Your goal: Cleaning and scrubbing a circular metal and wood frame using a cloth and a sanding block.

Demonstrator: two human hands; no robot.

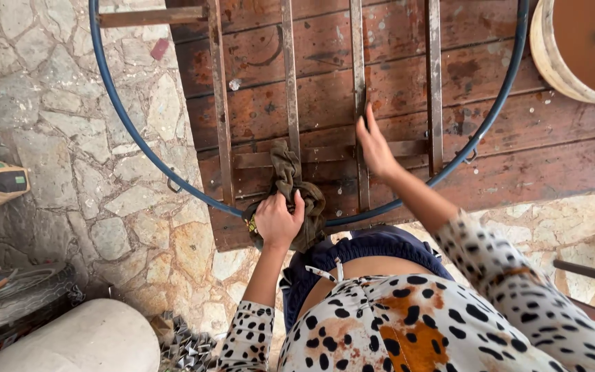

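A white top with black and orange spots (408, 324) is seen closest, worn by the person. Just past it, a crumpled olive-green cloth (290, 196) is gripped by the left hand (277, 220), with the fingers curled tight around it. The cloth is pressed on the near edge of a worn brown wooden table (394, 62), over a big blue metal hoop (129, 124). Farther on, the right hand (374, 146) is laid flat, fingers straight, on a rusty metal bar (359, 76). A pale round tub (580, 48) is seen far right.
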